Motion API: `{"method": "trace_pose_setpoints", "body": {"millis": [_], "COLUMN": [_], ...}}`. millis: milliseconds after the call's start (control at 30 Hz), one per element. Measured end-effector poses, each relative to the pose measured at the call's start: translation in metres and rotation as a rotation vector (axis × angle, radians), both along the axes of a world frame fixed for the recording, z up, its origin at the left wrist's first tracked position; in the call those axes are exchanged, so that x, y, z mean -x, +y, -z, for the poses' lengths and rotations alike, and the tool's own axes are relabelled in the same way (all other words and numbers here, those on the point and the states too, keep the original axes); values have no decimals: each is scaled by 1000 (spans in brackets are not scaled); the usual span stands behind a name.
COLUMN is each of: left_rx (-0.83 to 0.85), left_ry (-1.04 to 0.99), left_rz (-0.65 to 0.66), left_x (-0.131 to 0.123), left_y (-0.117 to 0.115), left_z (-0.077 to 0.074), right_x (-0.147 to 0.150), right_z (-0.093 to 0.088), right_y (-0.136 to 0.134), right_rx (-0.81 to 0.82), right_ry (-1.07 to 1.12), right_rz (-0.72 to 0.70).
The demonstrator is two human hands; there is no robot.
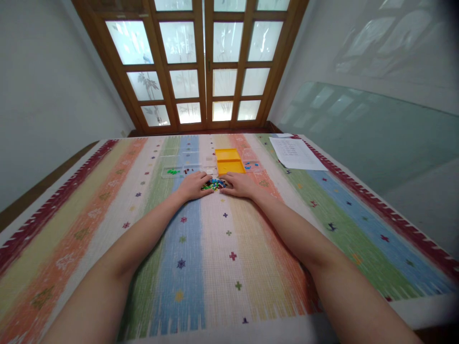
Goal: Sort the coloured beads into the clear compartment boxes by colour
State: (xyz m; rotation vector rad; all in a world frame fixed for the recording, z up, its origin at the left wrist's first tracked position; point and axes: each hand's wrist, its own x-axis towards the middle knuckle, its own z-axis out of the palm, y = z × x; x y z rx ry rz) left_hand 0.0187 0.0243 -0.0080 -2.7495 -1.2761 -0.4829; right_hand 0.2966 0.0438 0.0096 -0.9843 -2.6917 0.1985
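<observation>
A pile of small beads or beadlike pieces (215, 184), in blue, green, yellow and dark red, lies on the tablecloth between my hands. My left hand (192, 185) rests at its left edge, thumb and fingers apart and curved around the pieces. From the right, my right hand (239, 184) touches the pile in the same way, its thumb below and its fingers above. Whether any single piece sits between the fingertips is too small to make out. Just behind the right hand stands an opened yellow box (229, 154).
Left of the yellow box are clear lidded boxes, one with green pieces (173, 172), another with dark pieces (188, 170). A clear box with blue and red pieces (252, 166) stands to its right. Printed paper (297, 154) lies at the back right of the striped tablecloth (215, 267).
</observation>
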Motion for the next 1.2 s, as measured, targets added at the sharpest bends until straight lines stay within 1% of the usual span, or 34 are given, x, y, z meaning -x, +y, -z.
{"method": "trace_pose_setpoints", "body": {"millis": [167, 367, 467, 600, 733, 900, 1000, 1067, 1200], "left_rx": [-25, -34, -11, 21, 41, 87, 109, 121, 121], "left_ry": [66, -3, -41, -15, 0, -43, -91, -136, -201], "left_rz": [5, -39, -43, -6, -54, -127, -131, -120, -115], "left_x": [0, 2, 12, 33, 46, 39, 34, 34, 45], "left_y": [6, 5, 1, -5, -9, -6, -5, -7, -12], "left_z": [0, -1, -5, -10, -10, -8, -8, -9, -8], "right_x": [8, 14, 14, 16, 21, 24, 22, 20, 16], "right_z": [5, 13, 13, 8, 5, 6, 9, 10, 13], "right_y": [-1, 3, 3, -1, -5, -6, -4, -3, -1], "right_rx": [-9, -30, -29, -18, -22, -43, -54, -55, -35], "right_ry": [-65, -61, -41, -36, -85, -96, -89, -77, -36], "right_rz": [62, 145, 156, 144, 181, 195, 187, 177, 151]}}
